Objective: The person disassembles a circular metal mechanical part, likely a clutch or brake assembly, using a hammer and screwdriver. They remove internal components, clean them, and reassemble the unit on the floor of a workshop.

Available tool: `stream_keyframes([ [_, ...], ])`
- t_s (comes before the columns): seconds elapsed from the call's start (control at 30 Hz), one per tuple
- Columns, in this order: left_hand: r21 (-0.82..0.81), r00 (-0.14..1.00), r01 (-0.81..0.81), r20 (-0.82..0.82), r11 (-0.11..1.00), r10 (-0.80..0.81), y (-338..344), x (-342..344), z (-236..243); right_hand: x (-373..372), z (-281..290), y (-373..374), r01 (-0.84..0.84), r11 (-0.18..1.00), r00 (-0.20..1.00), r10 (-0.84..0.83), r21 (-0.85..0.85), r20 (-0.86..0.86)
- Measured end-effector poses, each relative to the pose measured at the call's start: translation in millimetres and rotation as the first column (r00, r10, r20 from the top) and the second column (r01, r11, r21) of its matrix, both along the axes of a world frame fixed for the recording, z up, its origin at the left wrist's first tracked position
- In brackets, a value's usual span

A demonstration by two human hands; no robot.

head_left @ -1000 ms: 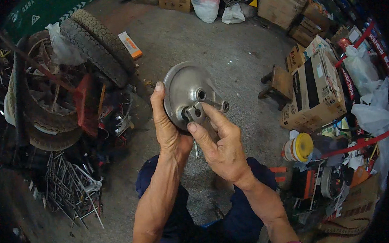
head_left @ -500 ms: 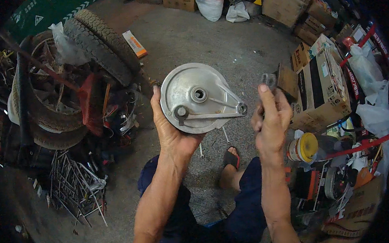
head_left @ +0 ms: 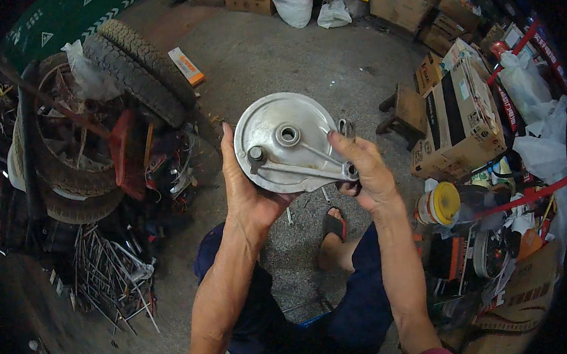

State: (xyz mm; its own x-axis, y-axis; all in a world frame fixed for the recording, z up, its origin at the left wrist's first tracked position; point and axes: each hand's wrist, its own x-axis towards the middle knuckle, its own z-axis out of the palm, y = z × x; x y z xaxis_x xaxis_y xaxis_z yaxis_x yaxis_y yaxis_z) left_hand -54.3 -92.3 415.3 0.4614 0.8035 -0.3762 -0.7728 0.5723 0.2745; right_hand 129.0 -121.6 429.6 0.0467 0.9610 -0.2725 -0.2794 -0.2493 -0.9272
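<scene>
A round grey metal brake plate [head_left: 287, 140] with a centre hole and a lever arm across its lower face is held up in front of me. My left hand [head_left: 248, 189] grips its left rim from below, thumb along the edge. My right hand [head_left: 365, 171] is closed on the plate's right edge by the lever's end, fingers over the rim. A small metal part [head_left: 346, 128] sticks up just above those fingers; whether the hand holds it I cannot tell.
Old tyres [head_left: 134, 59] and a heap of spokes and scrap [head_left: 106, 268] lie on the left. Cardboard boxes [head_left: 457, 115], a small wooden stool [head_left: 407, 109], a yellow-lidded jar [head_left: 443, 204] and bags crowd the right. My sandalled foot [head_left: 333, 229] rests on the concrete floor.
One second ago both hands worked at the plate's hub. My right hand then drew away to the right with a small part, and now it has come back onto the plate's right edge.
</scene>
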Motion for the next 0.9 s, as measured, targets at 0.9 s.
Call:
stream_keyframes([
  [0.9, 0.216, 0.894, 0.042, -0.445, 0.976, 0.060, -2, -6, 9, -2, -13, -14, -0.093, 0.996, 0.984, 0.091, -0.010, -0.154],
])
